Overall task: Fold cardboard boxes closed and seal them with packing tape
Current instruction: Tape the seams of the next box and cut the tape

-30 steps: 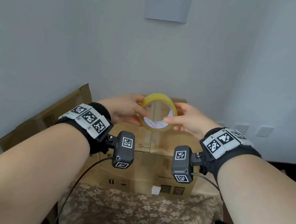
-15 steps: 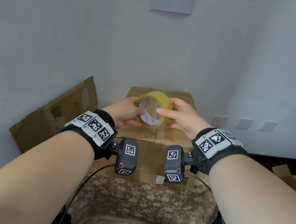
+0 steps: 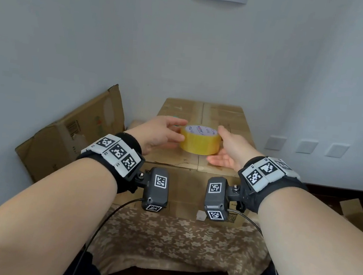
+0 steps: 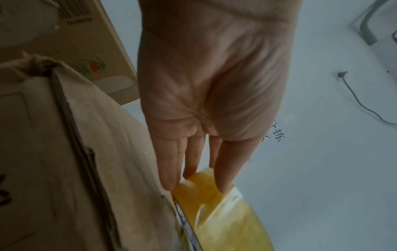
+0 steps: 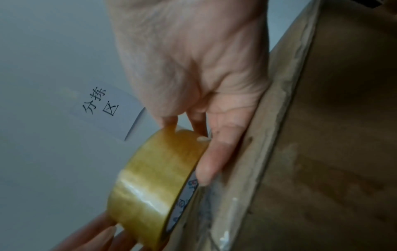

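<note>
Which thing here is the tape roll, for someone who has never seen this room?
Find the closed box standing against the wall, straight ahead. The tape roll lies flat on its top, between the left hand and the right hand. It is the only round, translucent yellow thing among brown cardboard, with a printed white core.

Roll of packing tape: glossy translucent yellow film on a printed paper core. Closed box: matt brown corrugated cardboard, scuffed, with a shiny clear tape strip along its seam. Cloth beneath: soft woven fabric with floral pattern. Wall: smooth matt paint. Wrist bands: black fabric, matt plastic tags
</note>
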